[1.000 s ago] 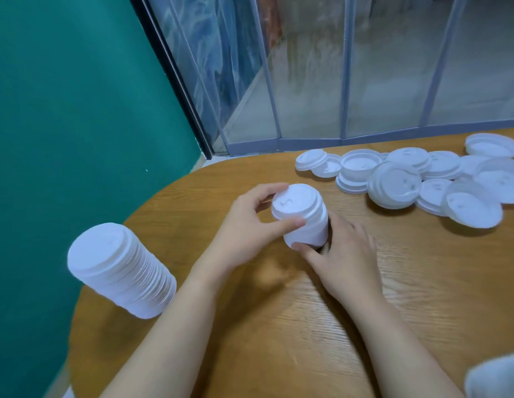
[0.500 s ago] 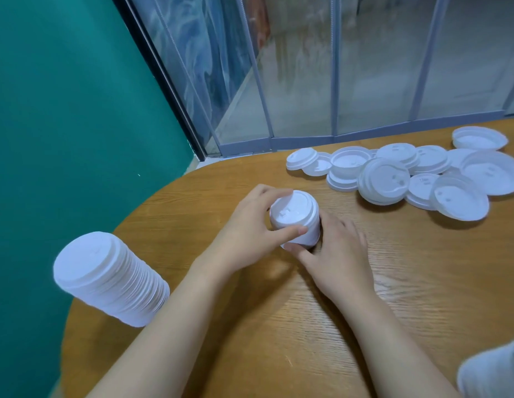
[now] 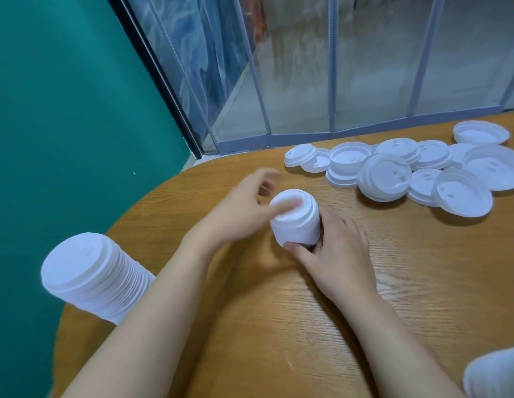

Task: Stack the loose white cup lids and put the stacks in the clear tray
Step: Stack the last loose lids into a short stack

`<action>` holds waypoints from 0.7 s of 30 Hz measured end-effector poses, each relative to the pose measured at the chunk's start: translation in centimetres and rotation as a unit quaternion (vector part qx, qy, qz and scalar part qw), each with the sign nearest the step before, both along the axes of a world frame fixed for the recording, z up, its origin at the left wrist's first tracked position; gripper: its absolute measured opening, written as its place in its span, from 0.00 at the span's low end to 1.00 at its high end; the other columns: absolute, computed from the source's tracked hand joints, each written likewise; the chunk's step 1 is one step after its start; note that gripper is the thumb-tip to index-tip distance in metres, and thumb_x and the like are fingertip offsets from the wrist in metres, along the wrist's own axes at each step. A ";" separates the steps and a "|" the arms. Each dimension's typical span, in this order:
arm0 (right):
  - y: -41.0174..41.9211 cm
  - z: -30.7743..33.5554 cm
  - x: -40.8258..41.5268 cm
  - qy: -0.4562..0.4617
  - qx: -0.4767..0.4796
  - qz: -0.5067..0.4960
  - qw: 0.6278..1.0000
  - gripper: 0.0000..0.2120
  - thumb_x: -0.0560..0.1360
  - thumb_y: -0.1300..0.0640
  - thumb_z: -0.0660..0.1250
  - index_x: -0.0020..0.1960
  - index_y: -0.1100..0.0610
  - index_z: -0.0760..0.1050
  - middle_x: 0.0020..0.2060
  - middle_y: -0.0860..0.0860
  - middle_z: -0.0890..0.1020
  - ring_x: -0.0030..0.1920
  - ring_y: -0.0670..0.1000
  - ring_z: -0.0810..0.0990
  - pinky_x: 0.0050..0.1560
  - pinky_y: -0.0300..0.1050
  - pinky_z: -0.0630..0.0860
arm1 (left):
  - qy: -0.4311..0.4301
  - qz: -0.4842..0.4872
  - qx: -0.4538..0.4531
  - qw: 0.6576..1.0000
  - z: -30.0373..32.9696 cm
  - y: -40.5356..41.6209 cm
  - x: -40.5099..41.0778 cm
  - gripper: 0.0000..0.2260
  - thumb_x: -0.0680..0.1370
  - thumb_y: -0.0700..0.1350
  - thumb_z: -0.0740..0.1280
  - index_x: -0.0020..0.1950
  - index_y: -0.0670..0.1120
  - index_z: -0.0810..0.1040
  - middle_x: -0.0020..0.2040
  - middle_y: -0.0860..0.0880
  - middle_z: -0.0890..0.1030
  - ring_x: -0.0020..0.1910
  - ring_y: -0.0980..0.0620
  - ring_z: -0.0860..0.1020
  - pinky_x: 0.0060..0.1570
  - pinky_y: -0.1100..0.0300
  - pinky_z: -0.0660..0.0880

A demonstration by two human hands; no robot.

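Short stack (image 3: 295, 222) of white lids upright on the tabletop (image 3: 307, 326), mid-surface. Right hand (image 3: 340, 254) wrapped round the stack's near-right side, thumb curled against its base, grasping it. Left hand (image 3: 244, 208) blurred, fingers loosely spread, thumb apparently laid across the stack's top; grasping nothing, as far as visible. Loose lids (image 3: 399, 173) scattered beyond and right of the stack. Tall stack (image 3: 95, 278) well left of it, at the tabletop's edge.
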State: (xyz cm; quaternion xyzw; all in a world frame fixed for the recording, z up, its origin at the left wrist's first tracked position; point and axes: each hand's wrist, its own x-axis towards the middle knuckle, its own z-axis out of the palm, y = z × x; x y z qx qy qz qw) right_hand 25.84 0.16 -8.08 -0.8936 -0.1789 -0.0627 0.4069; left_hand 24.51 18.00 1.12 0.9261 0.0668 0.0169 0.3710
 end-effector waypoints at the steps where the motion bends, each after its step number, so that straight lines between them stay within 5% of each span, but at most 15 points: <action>1: 0.0 0.0 0.0 0.000 0.000 -0.003 1.000 0.26 0.67 0.35 0.76 0.58 0.46 0.72 0.47 0.42 0.77 0.55 0.51 0.72 0.56 0.48 0.64 | -0.016 0.031 -0.027 0.999 0.2 0.3 1.3 0.21 0.79 0.62 0.69 0.69 0.56 0.74 0.60 0.58 0.78 0.60 0.63 0.76 0.61 0.63 0.74; 4: 0.0 -0.1 0.2 0.011 0.014 -0.007 1.000 0.26 0.67 0.36 0.76 0.58 0.47 0.73 0.48 0.44 0.78 0.54 0.51 0.72 0.58 0.49 0.67 | -0.057 0.093 -0.034 0.993 -0.3 1.3 6.1 0.18 0.83 0.63 0.63 0.68 0.55 0.75 0.60 0.60 0.78 0.57 0.66 0.75 0.59 0.62 0.74; 7: 0.1 -0.2 0.3 0.023 0.032 -0.012 0.999 0.26 0.67 0.39 0.77 0.57 0.48 0.72 0.48 0.45 0.78 0.55 0.52 0.71 0.57 0.49 0.68 | -0.024 0.093 -0.053 0.994 -2.0 1.8 10.5 0.28 0.81 0.61 0.69 0.77 0.49 0.70 0.69 0.51 0.75 0.59 0.58 0.75 0.53 0.66 0.71; 9: 0.2 -0.2 0.3 0.020 0.029 -0.017 0.999 0.26 0.67 0.39 0.77 0.57 0.48 0.72 0.49 0.45 0.78 0.55 0.52 0.71 0.57 0.49 0.68 | -0.015 0.101 -0.080 0.992 -3.0 1.6 12.4 0.34 0.78 0.59 0.73 0.79 0.47 0.66 0.72 0.48 0.74 0.62 0.54 0.74 0.58 0.63 0.69; 13: 0.2 -0.1 0.1 0.012 0.022 -0.026 0.999 0.26 0.67 0.37 0.77 0.58 0.47 0.71 0.49 0.44 0.77 0.55 0.51 0.70 0.57 0.49 0.68 | 0.002 0.115 -0.113 0.987 -4.6 1.4 14.6 0.39 0.75 0.57 0.77 0.80 0.45 0.65 0.67 0.48 0.75 0.64 0.52 0.75 0.60 0.60 0.68; 16: 0.1 -0.1 0.0 0.011 0.024 -0.025 0.999 0.27 0.67 0.37 0.77 0.59 0.46 0.71 0.49 0.42 0.76 0.56 0.49 0.69 0.58 0.49 0.68 | 0.004 0.101 -0.102 0.990 -5.0 1.7 15.1 0.34 0.73 0.56 0.80 0.74 0.46 0.73 0.63 0.51 0.78 0.60 0.52 0.78 0.57 0.60 0.72; 19: 0.2 0.1 0.0 0.012 0.024 -0.023 0.999 0.28 0.67 0.37 0.76 0.61 0.46 0.72 0.51 0.42 0.77 0.56 0.49 0.70 0.60 0.49 0.69 | -0.001 0.094 -0.100 0.991 -5.0 1.8 14.8 0.18 0.72 0.53 0.81 0.57 0.51 0.80 0.53 0.53 0.83 0.52 0.56 0.81 0.51 0.62 0.77; 21: 0.2 0.1 0.0 0.013 0.022 -0.023 0.999 0.29 0.67 0.37 0.76 0.62 0.47 0.72 0.51 0.43 0.78 0.57 0.50 0.70 0.60 0.50 0.69 | -0.017 0.103 -0.114 0.988 -4.6 1.9 14.1 0.17 0.71 0.53 0.82 0.55 0.52 0.80 0.53 0.53 0.83 0.54 0.54 0.82 0.52 0.60 0.78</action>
